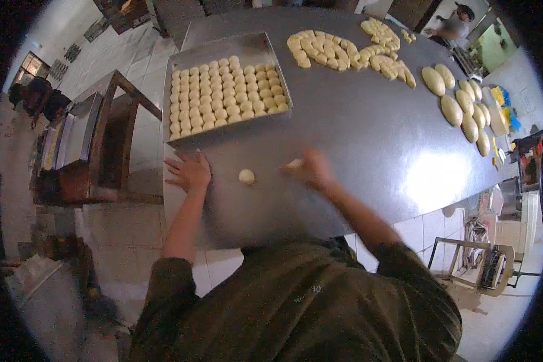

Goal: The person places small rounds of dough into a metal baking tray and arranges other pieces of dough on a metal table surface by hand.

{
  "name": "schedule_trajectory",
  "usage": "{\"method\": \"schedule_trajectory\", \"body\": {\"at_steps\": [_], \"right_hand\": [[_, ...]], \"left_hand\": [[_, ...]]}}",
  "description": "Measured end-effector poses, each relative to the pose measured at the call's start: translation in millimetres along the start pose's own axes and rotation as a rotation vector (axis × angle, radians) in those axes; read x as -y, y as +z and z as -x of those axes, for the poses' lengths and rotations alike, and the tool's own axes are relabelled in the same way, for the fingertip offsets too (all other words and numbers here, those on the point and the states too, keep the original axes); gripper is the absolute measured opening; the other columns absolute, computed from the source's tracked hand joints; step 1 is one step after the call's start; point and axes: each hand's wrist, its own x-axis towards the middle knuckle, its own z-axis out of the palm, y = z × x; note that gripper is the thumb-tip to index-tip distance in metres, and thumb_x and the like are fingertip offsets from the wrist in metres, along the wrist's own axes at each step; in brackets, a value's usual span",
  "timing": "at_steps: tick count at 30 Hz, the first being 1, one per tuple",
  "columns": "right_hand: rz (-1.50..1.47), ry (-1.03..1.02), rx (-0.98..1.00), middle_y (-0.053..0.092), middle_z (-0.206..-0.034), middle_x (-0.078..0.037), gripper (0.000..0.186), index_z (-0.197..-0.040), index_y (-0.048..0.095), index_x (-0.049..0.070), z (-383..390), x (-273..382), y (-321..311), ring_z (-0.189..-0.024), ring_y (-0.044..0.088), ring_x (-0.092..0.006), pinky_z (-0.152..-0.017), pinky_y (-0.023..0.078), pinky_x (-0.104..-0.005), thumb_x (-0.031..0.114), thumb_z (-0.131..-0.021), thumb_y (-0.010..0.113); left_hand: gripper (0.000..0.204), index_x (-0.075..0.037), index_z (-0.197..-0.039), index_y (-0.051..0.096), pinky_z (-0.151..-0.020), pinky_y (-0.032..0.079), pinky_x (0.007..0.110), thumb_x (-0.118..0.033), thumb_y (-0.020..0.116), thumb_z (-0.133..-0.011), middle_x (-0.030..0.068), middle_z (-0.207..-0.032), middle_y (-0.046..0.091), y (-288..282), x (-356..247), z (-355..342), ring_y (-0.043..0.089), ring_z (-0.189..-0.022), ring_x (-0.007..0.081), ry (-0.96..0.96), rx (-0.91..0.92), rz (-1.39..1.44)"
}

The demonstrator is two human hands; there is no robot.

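My left hand (pixel 190 173) rests on the metal table at its left edge, just below the tray, with the fingers spread and nothing in them. A round dough ball (pixel 247 177) sits alone on the table between my hands. My right hand (pixel 315 171) is blurred by motion, its fingers curled at a small pale dough piece (pixel 294 164) that shows on their left side. Above my left hand stands a shallow metal tray (pixel 228 128), holding rows of many small dough balls (pixel 223 96).
Cut dough pieces (pixel 323 48) lie in a curved cluster at the table's far side. Several large oval dough loaves (pixel 452 111) lie at the far right. Left of the table stands a wooden-framed rack (pixel 111 133). A person (pixel 457 27) is at the far right back.
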Motion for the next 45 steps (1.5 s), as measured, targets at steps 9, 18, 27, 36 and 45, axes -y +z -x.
{"method": "schedule_trajectory", "body": {"at_steps": [9, 18, 27, 36, 45], "right_hand": [[0.0, 0.0, -0.035, 0.071, -0.116, -0.023, 0.045, -0.112, 0.072, 0.006, -182, 209, 10, -0.107, 0.07, -0.0382, -0.089, 0.056, -0.0493, 0.041, -0.085, 0.08], [0.373, 0.041, -0.205, 0.071, -0.131, -0.017, 0.058, -0.139, 0.065, 0.018, -459, 118, 12, -0.12, 0.068, -0.0377, -0.102, 0.053, -0.046, 0.047, -0.089, 0.071], [-0.25, -0.246, -0.282, 0.044, -0.156, -0.033, 0.062, -0.16, 0.037, 0.002, -314, 171, -28, -0.136, 0.055, -0.0469, -0.114, 0.043, -0.053, 0.038, -0.11, 0.046], [0.2, 0.196, -0.58, 0.073, -0.087, -0.012, 0.017, -0.098, 0.075, 0.014, -102, -106, -132, -0.084, 0.071, -0.0366, -0.073, 0.056, -0.0502, 0.028, -0.093, 0.068], [0.228, 0.426, -0.973, 0.066, -0.111, -0.015, 0.027, -0.1, 0.07, 0.009, -97, -246, -280, -0.102, 0.068, -0.0372, -0.084, 0.057, -0.0498, 0.035, -0.099, 0.063]], "left_hand": [[0.089, -0.002, -0.166, 0.021, -0.119, 0.013, 0.077, -0.063, 0.041, -0.105, 0.0356, -0.169, 0.013, -25, 1, 8, 0.024, -0.155, 0.049, 0.05, 0.005, 0.045], [0.09, 0.0, -0.166, 0.021, -0.119, 0.015, 0.076, -0.06, 0.046, -0.104, 0.0361, -0.167, 0.018, -49, -7, 1, 0.029, -0.153, 0.0479, 0.093, 0.07, 0.02], [0.091, -0.001, -0.167, 0.019, -0.119, 0.01, 0.076, -0.062, 0.045, -0.105, 0.0339, -0.171, 0.01, -34, -19, 8, 0.02, -0.157, 0.0485, 0.116, 0.042, 0.176], [0.067, -0.004, -0.156, 0.047, -0.116, 0.032, 0.066, -0.049, 0.051, -0.106, 0.0245, -0.166, 0.036, -6, 1, -4, 0.041, -0.147, 0.0458, 0.258, -0.012, 0.27], [0.093, -0.002, -0.16, 0.036, -0.12, 0.015, 0.074, -0.06, 0.063, -0.093, 0.0322, -0.167, 0.024, -43, -313, 265, 0.033, -0.151, 0.0477, 1.13, 0.152, 0.124]]}}
